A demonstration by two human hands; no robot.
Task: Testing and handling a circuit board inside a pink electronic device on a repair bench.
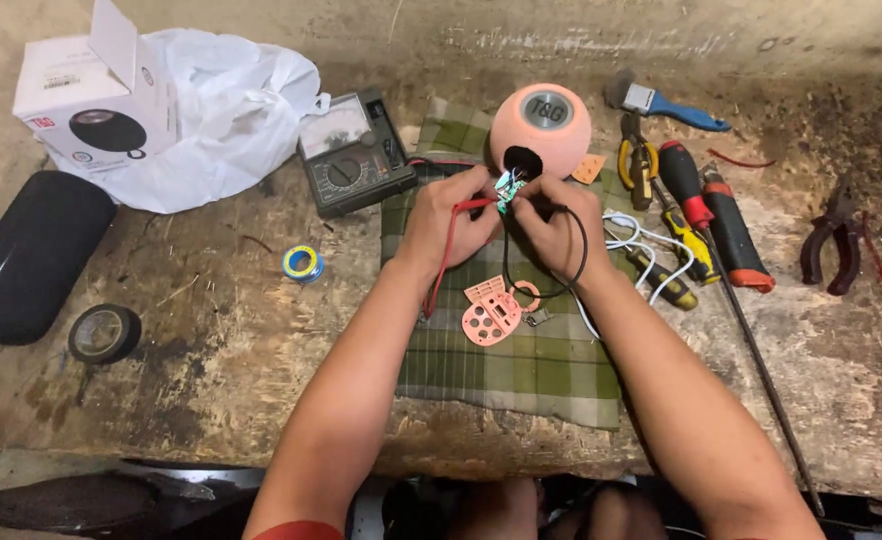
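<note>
Hands (506,225) beside pink speaker (540,130)

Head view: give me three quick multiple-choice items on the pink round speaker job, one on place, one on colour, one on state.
1. Where is the meter?
A. left of the pink speaker
B. right of the pliers
C. on the black case

2. What colour is the lead at the left hand?
A. blue
B. red
C. white

3. How is the speaker?
A. boxed
B. sealed shut
C. opened, with a small board out in front

Answers: 1 A, it lies left of the speaker beside the cloth. 2 B, a red lead runs down from that hand; the right hand has the black one. 3 C, a dark hole shows in its front.
</note>
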